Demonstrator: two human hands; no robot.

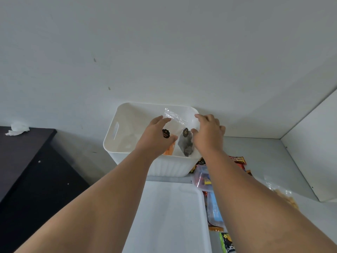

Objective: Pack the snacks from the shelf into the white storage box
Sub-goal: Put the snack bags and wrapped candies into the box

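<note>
Over the far white storage box [169, 167], left grip [156, 137] pinches an orange snack bag [169, 151], right grip [209, 134] a grey snack bag [185, 145], ready to drop inside.

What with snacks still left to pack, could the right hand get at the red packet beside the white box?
Probably yes, once freed: the right hand holds a clear bag over the white box, but the red packet lies uncovered on the shelf right of the box.

Soft, even daylight, faint shadows, wide-angle bending at edges, slight overall softness.
</note>
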